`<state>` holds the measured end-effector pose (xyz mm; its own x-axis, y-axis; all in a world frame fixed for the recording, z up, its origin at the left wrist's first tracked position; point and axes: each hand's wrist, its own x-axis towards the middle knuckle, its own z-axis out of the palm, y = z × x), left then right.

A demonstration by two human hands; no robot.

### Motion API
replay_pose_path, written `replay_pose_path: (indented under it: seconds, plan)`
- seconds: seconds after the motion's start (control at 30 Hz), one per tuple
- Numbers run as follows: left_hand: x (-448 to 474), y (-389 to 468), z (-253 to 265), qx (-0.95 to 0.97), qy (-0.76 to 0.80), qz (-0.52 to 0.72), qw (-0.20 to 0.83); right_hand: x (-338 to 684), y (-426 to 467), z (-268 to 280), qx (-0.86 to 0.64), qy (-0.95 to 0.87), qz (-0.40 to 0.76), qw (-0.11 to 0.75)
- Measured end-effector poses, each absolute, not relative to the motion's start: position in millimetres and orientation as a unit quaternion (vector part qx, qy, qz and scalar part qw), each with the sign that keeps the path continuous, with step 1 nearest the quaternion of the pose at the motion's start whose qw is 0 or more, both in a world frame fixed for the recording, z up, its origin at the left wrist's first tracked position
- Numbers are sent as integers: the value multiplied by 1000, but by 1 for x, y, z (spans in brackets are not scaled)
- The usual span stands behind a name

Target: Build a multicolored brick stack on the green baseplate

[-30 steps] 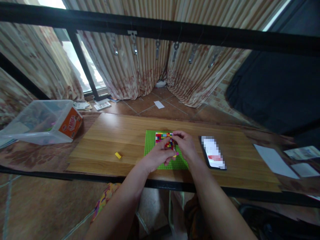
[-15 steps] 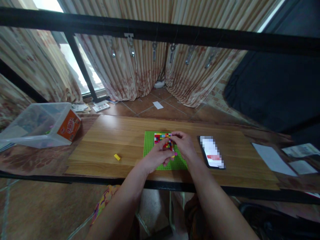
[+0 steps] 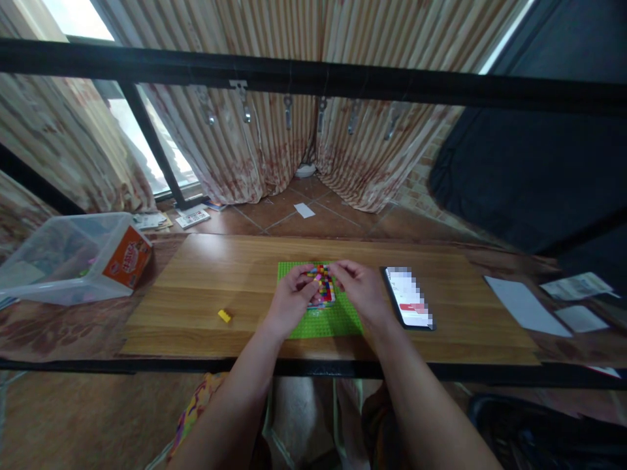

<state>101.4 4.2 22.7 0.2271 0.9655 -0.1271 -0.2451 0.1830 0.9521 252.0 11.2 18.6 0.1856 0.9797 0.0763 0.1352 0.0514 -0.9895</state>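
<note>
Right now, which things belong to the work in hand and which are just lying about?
In hand: left hand, right hand, coloured bricks, green baseplate.

Lying about: yellow brick, phone, plastic box, papers.

Worktop (image 3: pixel 206 274) left of centre lies open, broken only by a small yellow brick (image 3: pixel 224 316) at lower left. A clear plastic tub (image 3: pixel 73 258) blocks the far left edge. Right of centre, a phone (image 3: pixel 408 305) sits just beside the green baseplate (image 3: pixel 337 320); bare wood follows, then loose papers (image 3: pixel 526 305) at far right. A black bar (image 3: pixel 313 72) crosses overhead.
</note>
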Motion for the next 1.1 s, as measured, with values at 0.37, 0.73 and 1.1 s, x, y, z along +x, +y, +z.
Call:
replay_pose_path:
  seconds: [0.37,0.73,1.1]
  plan:
    - [98,5,21,508,415,462,597,245,6,14,-466,-568,453,505]
    - [99,6,23,501,436,489,566,241,7,11,-470,-553,448,522]
    - [100,5,25,500,408,511,569,240,5,16,-467,-539,458,530]
